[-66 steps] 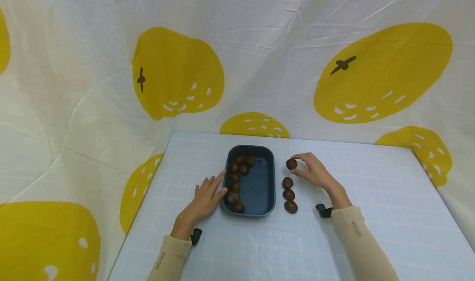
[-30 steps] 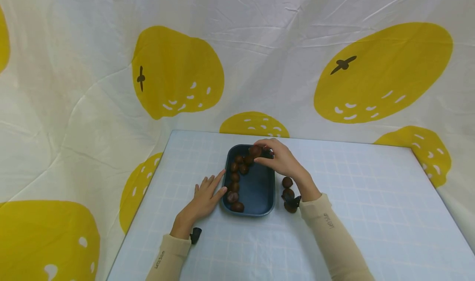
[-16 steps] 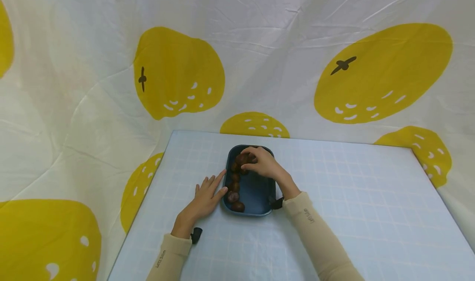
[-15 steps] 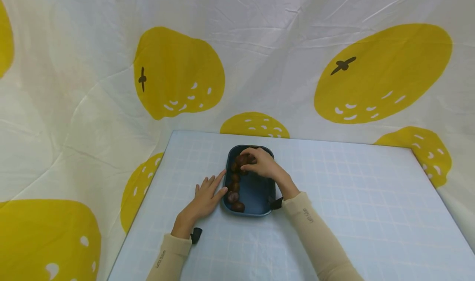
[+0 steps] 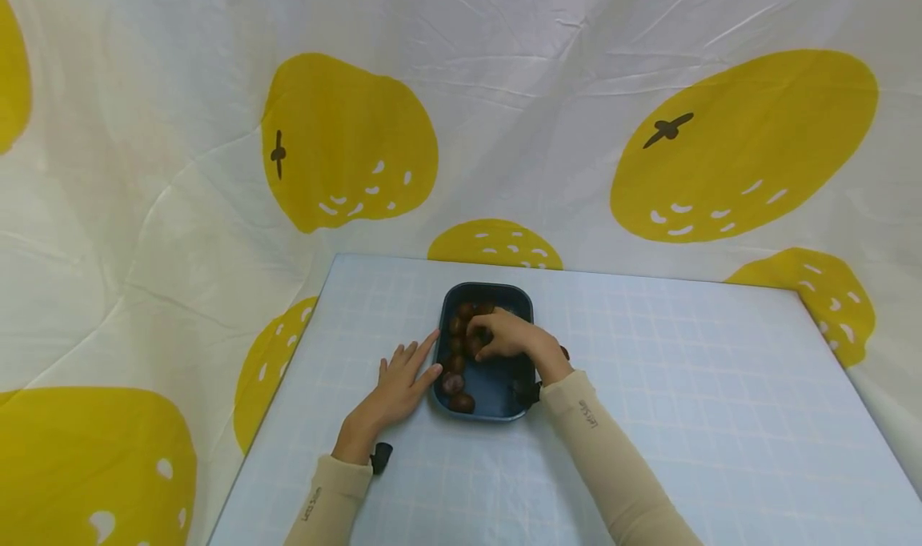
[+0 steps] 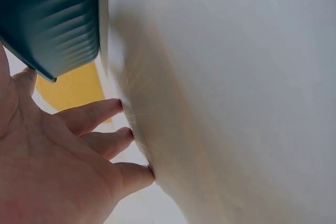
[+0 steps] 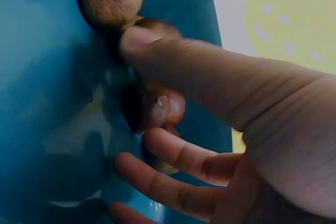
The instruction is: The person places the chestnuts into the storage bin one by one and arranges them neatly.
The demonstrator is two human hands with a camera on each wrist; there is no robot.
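A dark blue rectangular tray (image 5: 497, 398) stands on the table, with a column of brown chestnuts (image 5: 457, 363) along its left side and a cluster at its far left. My right hand (image 5: 511, 336) is down inside the tray, thumb and fingers bent around a chestnut (image 7: 149, 107) beside that column. The right wrist view shows the blurred thumb on one side of this nut and a fingertip on the other. My left hand (image 5: 394, 386) lies spread at the tray's left side, index finger and thumb at the rim, other fingertips (image 6: 144, 174) on the table.
Right of the tray, a sliver of a chestnut (image 5: 565, 353) peeks out past my right wrist; the arm hides what lies beside it. The table (image 5: 720, 386) has a pale checked cover. A white cloth (image 5: 519, 146) with yellow fruit prints hangs behind it.
My right hand has carried a chestnut from the table's right side leftward into the tray, and has since moved a little nearer along the column. The left hand has stayed put.
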